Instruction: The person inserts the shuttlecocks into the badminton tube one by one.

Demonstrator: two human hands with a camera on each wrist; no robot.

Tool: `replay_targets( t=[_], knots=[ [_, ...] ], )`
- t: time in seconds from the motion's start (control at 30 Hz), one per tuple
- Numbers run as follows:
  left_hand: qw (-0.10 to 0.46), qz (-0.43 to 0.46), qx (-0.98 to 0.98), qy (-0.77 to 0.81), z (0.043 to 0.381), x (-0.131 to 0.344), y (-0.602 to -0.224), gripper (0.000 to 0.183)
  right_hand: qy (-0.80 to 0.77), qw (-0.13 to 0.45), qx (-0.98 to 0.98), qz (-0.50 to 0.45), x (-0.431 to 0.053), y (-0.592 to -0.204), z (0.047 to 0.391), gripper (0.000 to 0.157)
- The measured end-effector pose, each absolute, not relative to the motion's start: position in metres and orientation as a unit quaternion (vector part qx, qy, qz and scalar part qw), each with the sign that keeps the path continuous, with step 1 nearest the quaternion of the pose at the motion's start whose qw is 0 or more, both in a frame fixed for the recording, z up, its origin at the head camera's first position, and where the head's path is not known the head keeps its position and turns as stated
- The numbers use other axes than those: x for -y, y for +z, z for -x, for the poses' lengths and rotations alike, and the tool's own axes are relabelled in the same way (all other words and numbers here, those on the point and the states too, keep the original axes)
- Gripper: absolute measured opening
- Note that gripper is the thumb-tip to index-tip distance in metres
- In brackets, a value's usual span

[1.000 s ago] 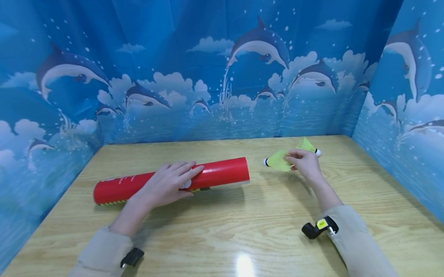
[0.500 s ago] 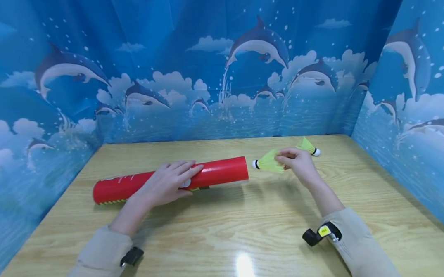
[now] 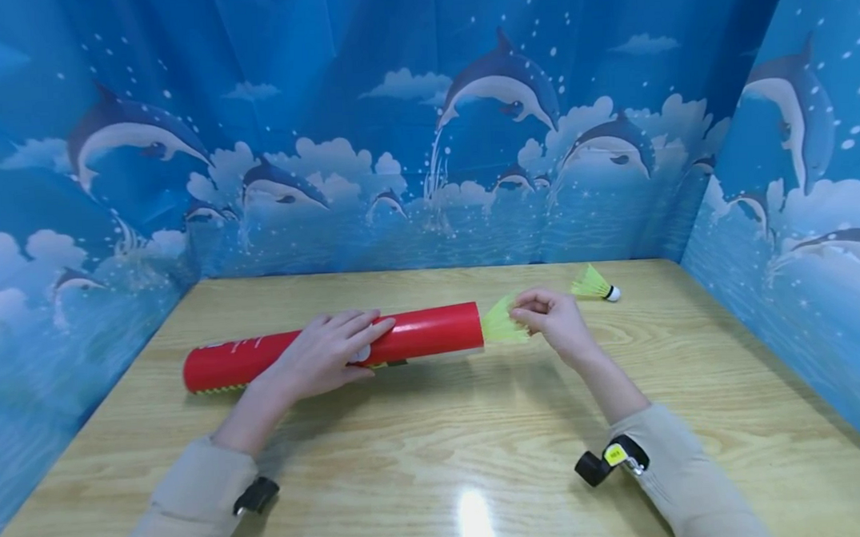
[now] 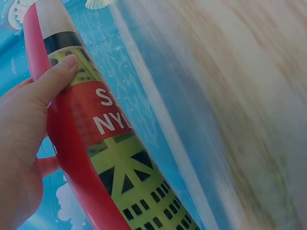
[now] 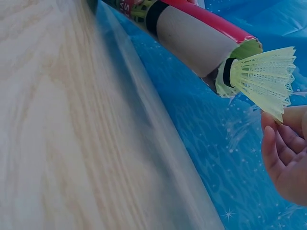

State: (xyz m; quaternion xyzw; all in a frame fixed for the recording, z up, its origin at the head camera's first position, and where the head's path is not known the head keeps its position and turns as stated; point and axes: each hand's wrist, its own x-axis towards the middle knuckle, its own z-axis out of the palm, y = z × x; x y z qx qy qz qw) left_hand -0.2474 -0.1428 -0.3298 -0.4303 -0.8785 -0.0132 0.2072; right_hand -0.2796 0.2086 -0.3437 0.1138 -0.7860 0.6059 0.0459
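Note:
A red shuttlecock tube [image 3: 433, 331] lies lengthwise across the table, its mouth toward the right and raised a little. My left hand [image 3: 324, 355] grips it around the middle; in the left wrist view the thumb presses near the tube's black band [image 4: 62, 41]. Between thumb and fingertips my right hand [image 3: 556, 324] pinches the skirt edge of a yellow-green shuttlecock [image 3: 500, 323]. Its head end points into the tube's mouth, as the right wrist view shows, while the skirt stays outside. Through the tube's clear side, yellow-green netting [image 4: 125, 172] shows.
Another yellow-green shuttlecock [image 3: 593, 284] lies on the wooden table [image 3: 438, 452], behind and right of my right hand. A blue dolphin-print curtain [image 3: 366, 127] rises along the back and both sides of the table.
My right hand has moved left with the shuttlecock, bringing its head from clear of the tube into the mouth. The left hand and tube have hardly moved.

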Motion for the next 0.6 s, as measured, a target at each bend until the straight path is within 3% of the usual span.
replay_targets(
  t=[0.6],
  knots=[
    [0.208,0.431,0.878,-0.011,0.247,0.141,-0.330,0.090,0.562,0.056,0.817,-0.115,-0.193,-0.351,0.277,0.017]
  ],
)
